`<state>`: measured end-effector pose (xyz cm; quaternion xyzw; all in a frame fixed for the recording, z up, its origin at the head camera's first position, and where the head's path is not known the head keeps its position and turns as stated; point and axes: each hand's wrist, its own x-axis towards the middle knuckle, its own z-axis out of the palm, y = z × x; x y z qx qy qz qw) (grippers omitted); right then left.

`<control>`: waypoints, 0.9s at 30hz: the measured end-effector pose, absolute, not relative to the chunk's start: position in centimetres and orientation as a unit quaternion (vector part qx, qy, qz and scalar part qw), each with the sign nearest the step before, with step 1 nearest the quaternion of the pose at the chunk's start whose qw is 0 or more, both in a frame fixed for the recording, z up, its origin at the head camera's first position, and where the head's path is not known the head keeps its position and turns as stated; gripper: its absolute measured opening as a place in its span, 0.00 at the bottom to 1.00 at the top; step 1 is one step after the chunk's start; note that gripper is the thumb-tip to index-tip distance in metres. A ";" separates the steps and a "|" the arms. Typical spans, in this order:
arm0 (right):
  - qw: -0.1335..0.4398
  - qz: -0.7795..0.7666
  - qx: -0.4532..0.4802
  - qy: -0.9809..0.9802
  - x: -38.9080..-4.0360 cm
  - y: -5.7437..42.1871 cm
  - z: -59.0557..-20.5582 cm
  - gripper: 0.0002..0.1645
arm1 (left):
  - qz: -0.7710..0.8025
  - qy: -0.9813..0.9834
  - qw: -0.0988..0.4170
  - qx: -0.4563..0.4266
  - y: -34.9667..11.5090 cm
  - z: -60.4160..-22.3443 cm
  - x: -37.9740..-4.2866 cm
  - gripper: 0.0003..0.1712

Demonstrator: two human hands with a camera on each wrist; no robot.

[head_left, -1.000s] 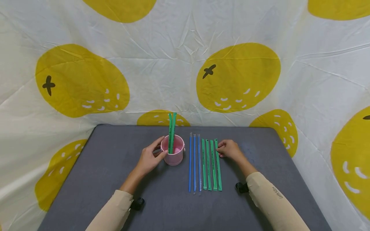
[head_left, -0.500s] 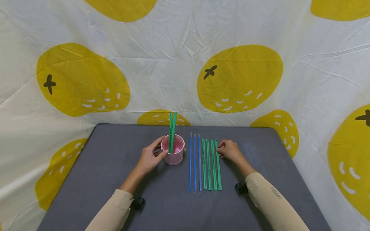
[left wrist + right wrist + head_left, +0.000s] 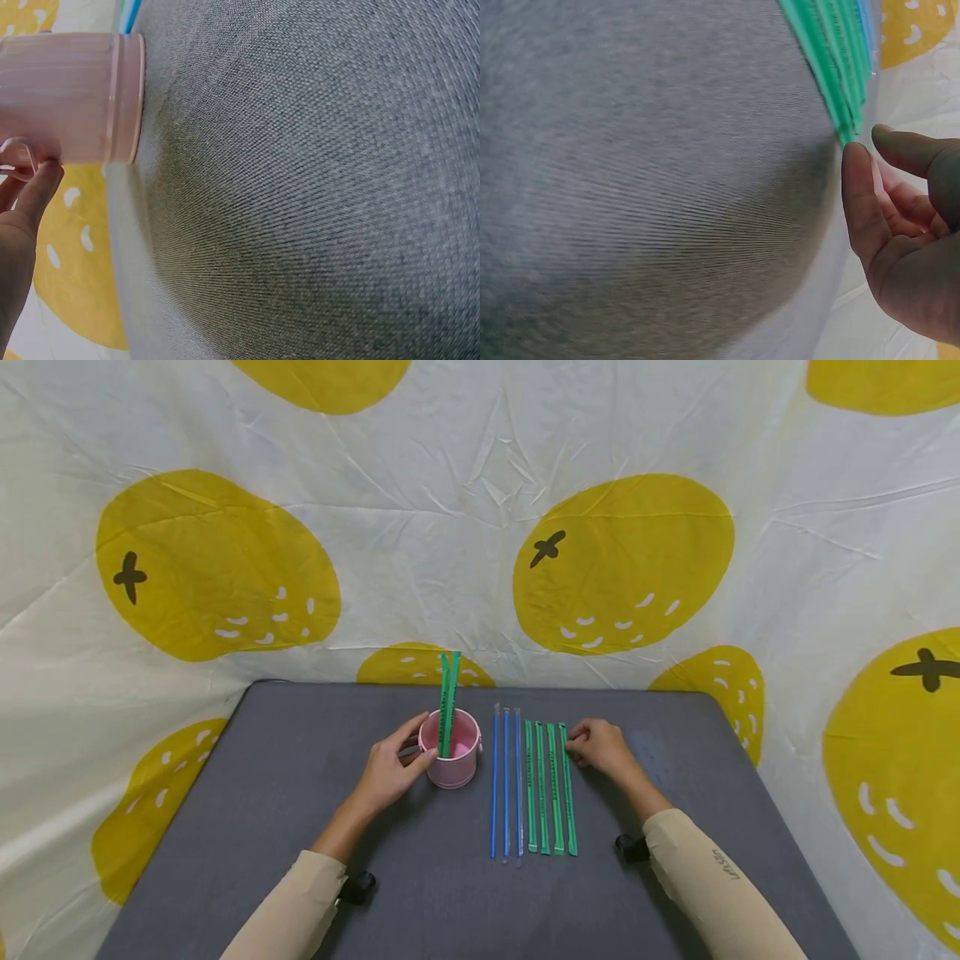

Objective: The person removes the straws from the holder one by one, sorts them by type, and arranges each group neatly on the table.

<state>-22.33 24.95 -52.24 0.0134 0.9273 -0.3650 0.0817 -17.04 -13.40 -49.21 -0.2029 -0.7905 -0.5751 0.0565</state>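
My left hand [image 3: 390, 770] holds a small pink bucket [image 3: 453, 774] at its left side, with the thumb in front and a finger at the rim. Its wire handle lug [image 3: 21, 154] shows beside the fingers in the left wrist view. Two green wrapped straws [image 3: 446, 718] stand in the bucket. At the upper end of the rightmost green wrapped straw [image 3: 569, 802], my right hand [image 3: 602, 747] pinches the edge with thumb and index finger. The right wrist view shows that straw's tip [image 3: 845, 133] at the thumb, partly hidden.
Three more green wrapped straws [image 3: 542, 793] lie in a row left of the pinched one. Farther left lie three blue straws in clear wrappers [image 3: 506, 785]. All rest on a grey cloth-covered table [image 3: 450, 902], with a fruit-patterned curtain [image 3: 427, 568] behind it.
The rightmost green straw has shifted slightly right and turned, looking narrower now. My right hand has moved a little to the right. The left hand and bucket have stayed almost still.
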 end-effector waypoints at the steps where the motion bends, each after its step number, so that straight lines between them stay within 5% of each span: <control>1: 0.075 -0.363 0.007 0.929 -22.4 24.9 -52.0 0.12 | -0.573 -0.792 0.057 -0.204 -13.4 -49.2 -17.1 0.36; 27: -0.007 -0.492 -0.136 0.860 -25.1 15.6 -46.6 0.17 | -0.559 -0.802 0.055 -0.204 -14.7 -52.5 -19.3 0.38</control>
